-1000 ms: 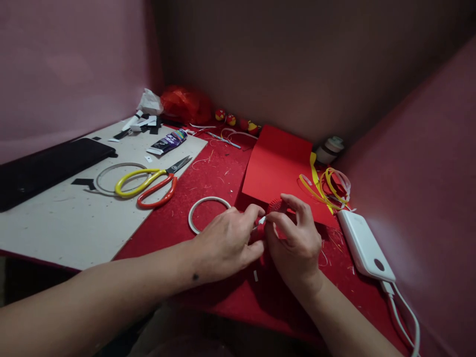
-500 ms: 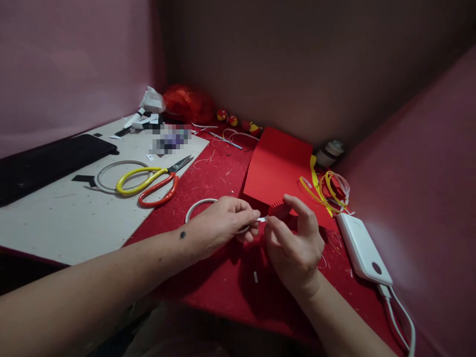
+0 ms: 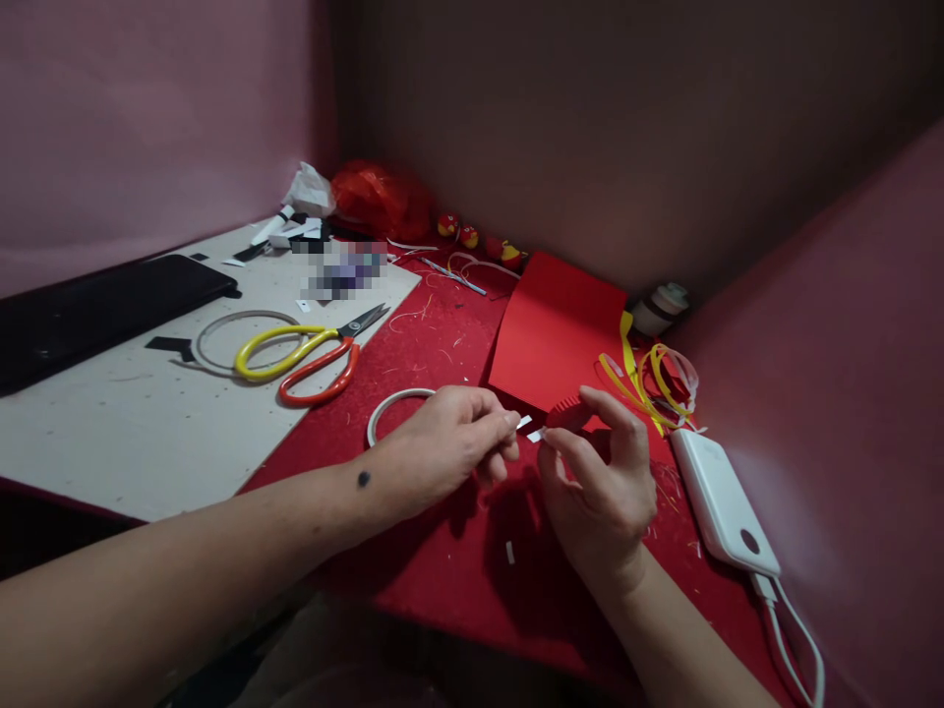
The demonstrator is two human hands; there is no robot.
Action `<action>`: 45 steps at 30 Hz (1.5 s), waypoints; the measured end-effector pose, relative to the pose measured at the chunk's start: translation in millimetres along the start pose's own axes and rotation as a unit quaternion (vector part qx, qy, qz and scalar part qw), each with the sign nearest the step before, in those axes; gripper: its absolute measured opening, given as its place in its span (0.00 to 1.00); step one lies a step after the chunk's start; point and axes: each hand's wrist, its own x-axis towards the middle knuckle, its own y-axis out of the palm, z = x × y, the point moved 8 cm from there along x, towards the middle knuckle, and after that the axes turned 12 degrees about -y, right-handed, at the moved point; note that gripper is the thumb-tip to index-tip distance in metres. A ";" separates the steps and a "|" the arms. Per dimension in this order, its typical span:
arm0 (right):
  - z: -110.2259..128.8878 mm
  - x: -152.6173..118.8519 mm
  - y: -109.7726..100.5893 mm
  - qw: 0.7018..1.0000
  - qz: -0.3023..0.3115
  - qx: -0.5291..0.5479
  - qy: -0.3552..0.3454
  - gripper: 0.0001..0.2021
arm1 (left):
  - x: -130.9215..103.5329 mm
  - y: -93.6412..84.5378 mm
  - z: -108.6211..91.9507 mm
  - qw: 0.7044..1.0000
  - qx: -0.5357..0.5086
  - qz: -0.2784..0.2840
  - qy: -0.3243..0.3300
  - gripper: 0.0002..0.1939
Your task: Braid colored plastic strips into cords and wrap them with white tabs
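Observation:
My left hand [image 3: 468, 438] is closed, its thumb and forefinger pinching a tiny white strip [image 3: 524, 422]. Just right of it, my right hand [image 3: 601, 482] pinches another small white piece [image 3: 535, 436] between thumb and a finger. A red piece with a ridged edge [image 3: 566, 409] sits at the right hand's raised fingers; how it is held is hidden. Behind my left hand curves a white band [image 3: 387, 405], partly covered, and I cannot tell if the hand holds it. One more white scrap [image 3: 509, 553] lies on the red cloth [image 3: 435, 560] below the hands.
Scissors [image 3: 321, 359] with yellow and red handles lie on a pale board [image 3: 199, 433] at left, beside a grey loop and a black case [image 3: 110, 310]. Red card [image 3: 557, 324], yellow strips [image 3: 656, 388] and a white power bank [image 3: 723, 501] with cable are at right. A red bag [image 3: 380, 202] sits behind.
My right hand has moved slightly right, away from the left. The white bit that spanned the two fingertips now shows as two separate pieces, one in each hand. The view has shifted a little.

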 end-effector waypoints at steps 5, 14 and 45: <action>1.6 5.2 -0.2 1.000 -0.005 0.006 -0.003 0.07 | 3.0 8.8 5.5 0.998 -0.039 0.051 -0.001 0.11; 4.0 5.7 0.4 1.000 0.005 0.006 0.004 0.05 | 5.1 12.0 9.0 0.996 -0.065 0.068 -0.010 0.10; 7.5 1.9 1.2 1.000 0.001 0.003 -0.008 0.06 | 8.2 15.7 14.8 0.992 -0.070 0.096 -0.043 0.10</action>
